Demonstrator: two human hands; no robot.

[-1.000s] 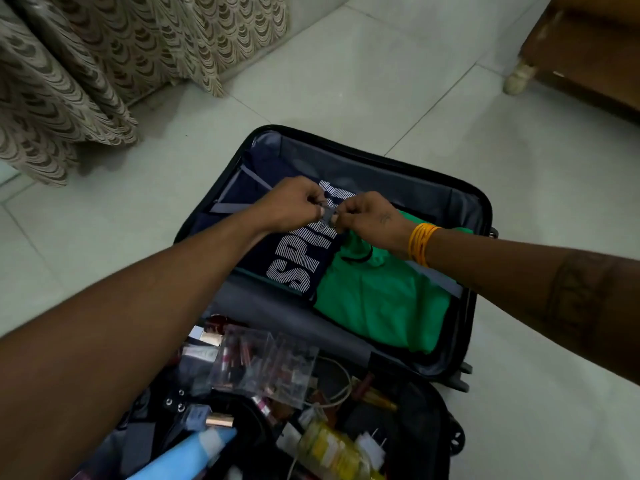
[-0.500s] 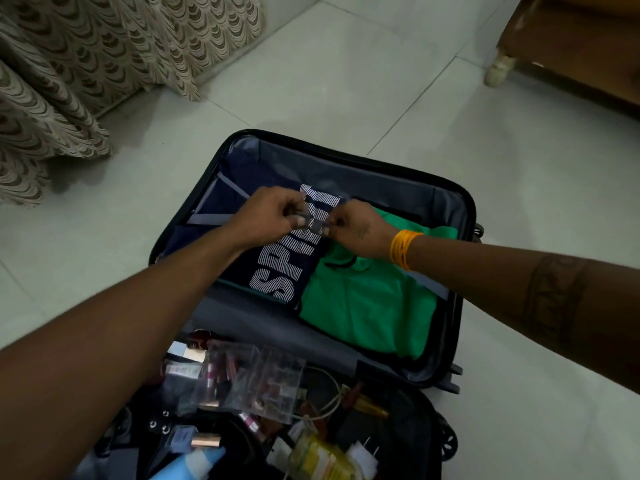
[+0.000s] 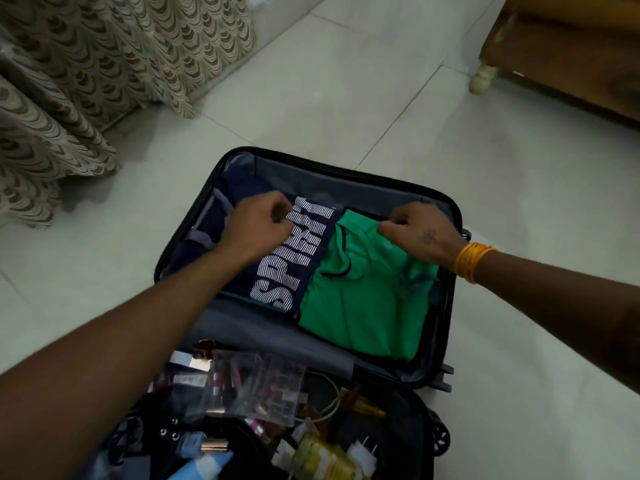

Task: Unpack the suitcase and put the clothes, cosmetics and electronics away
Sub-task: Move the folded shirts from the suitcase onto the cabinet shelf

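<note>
The left hand (image 3: 258,225) hovers with curled fingers over the navy shirt (image 3: 277,258) at the far left of the suitcase (image 3: 453,306); whether it pinches a strap end, I cannot tell. The right hand (image 3: 420,233), fingers curled, sits over the green shirt (image 3: 360,306) just right of the navy one; its hold is also unclear. Both shirts look soft, light and floppy, best lifted by their folded edges. A second ago the hands met at the suitcase's middle; now they are apart.

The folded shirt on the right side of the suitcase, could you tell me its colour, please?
Green, with a thin dark trim at the collar; the head view shows the shirt plainly.
</note>
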